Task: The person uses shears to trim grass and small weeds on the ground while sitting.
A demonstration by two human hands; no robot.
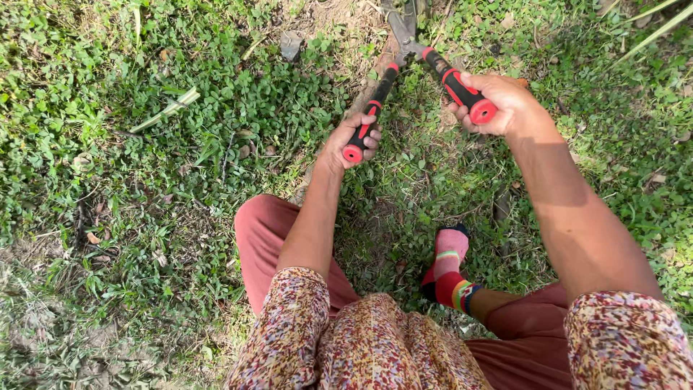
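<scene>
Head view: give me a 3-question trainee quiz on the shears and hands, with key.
1. True or false: both hands grip the garden shears.
2. The handle grips are: A) blue and white, B) black and red, C) all green.
3. Fill in: the blades point away from the person, over a patch of bare ____.

Key
1. True: the left hand wraps one handle, the right hand wraps the other.
2. B.
3. Soil, ringed by low green ground cover.

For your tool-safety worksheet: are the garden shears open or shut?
Open: the garden shears have handles spread apart, one in each hand.
</scene>
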